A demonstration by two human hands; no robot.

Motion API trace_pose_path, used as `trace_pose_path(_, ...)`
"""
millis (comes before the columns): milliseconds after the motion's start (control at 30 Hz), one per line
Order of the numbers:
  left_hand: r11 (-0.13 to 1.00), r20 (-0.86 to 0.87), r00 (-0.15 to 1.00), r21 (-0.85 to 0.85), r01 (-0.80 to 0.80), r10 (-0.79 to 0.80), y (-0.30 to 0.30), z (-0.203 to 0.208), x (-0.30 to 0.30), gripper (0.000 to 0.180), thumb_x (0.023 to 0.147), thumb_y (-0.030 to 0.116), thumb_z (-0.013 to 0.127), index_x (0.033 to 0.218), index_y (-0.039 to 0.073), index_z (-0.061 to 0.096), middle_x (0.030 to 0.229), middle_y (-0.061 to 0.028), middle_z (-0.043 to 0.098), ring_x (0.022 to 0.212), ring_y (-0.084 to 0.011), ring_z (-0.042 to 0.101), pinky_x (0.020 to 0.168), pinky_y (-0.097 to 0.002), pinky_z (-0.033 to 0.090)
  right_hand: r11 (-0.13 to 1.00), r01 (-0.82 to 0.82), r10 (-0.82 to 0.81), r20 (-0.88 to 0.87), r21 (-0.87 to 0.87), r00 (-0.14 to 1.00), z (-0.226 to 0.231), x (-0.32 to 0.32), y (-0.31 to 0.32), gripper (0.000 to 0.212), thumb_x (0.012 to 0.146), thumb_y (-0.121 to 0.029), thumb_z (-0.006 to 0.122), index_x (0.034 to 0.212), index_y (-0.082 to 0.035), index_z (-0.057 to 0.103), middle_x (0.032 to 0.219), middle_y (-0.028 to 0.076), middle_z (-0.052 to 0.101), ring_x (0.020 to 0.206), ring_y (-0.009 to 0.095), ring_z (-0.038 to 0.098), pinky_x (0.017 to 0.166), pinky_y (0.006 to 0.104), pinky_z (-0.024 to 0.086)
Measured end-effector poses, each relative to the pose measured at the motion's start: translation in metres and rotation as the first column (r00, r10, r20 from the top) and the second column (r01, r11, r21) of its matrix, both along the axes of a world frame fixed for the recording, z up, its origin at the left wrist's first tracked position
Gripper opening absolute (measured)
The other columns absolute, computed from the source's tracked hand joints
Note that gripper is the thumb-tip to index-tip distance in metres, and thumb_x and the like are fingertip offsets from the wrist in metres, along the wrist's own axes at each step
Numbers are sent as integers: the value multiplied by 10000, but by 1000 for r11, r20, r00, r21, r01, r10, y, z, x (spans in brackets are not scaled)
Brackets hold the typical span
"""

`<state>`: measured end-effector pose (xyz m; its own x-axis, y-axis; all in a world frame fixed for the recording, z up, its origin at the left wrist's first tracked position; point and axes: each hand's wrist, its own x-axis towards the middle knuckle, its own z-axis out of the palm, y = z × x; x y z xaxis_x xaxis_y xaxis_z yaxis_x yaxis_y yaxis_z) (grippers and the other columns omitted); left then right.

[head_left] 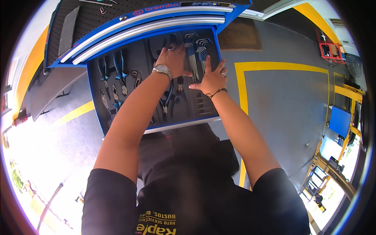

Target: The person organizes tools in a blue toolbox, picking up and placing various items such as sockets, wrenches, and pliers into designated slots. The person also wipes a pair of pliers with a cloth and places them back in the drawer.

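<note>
Both arms reach forward into an open blue tool drawer [184, 124] with a dark foam lining. My left hand [172, 62], with a watch at its wrist, lies palm down over the pliers near the back; its thumb points right and its fingers are spread. What lies under the palm is hidden. My right hand [213, 80] is open, fingers spread, at the drawer's right side, beside a hex key set [192, 55] and a second hex key set [202, 53] in blue holders. Blue-handled pliers [120, 72] and slip-joint pliers [137, 77] rest left of my left arm.
The blue tool cabinet [129, 27] has a black perforated top holding a flat grey plate [69, 31]. A brown mat [239, 35] lies on the grey floor, which has yellow lines [242, 98]. A red frame stand [332, 53] stands far right.
</note>
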<state>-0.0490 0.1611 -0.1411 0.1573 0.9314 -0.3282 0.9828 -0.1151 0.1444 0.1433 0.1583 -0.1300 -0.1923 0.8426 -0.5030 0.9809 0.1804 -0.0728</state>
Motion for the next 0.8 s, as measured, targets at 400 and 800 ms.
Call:
trace_pose_path(400, 993, 49, 993, -36, -108, 110, 10, 3, 10, 1152, 731, 563, 886, 1590, 25, 340, 1730, -149, 216, 1511, -399, 389, 1197, -527, 409, 999, 8, -9, -7, -52, 1000, 5, 16, -22, 1408, 650, -634, 920, 1694, -227, 67, 1687, 361, -73, 1500, 600, 249, 1161, 622, 392)
trace_pose_path(800, 997, 136, 990, -64, 52, -43, -166, -4, 40, 794, 915, 521, 724, 1599, 244, 430, 1744, -129, 177, 1592, -379, 211, 1265, -579, 238, 992, -34, 60, -227, 118, 972, -21, 74, -82, 1362, 625, -604, 939, 1680, -196, 180, 1674, 369, 22, 1474, 620, 253, 1166, 632, 369)
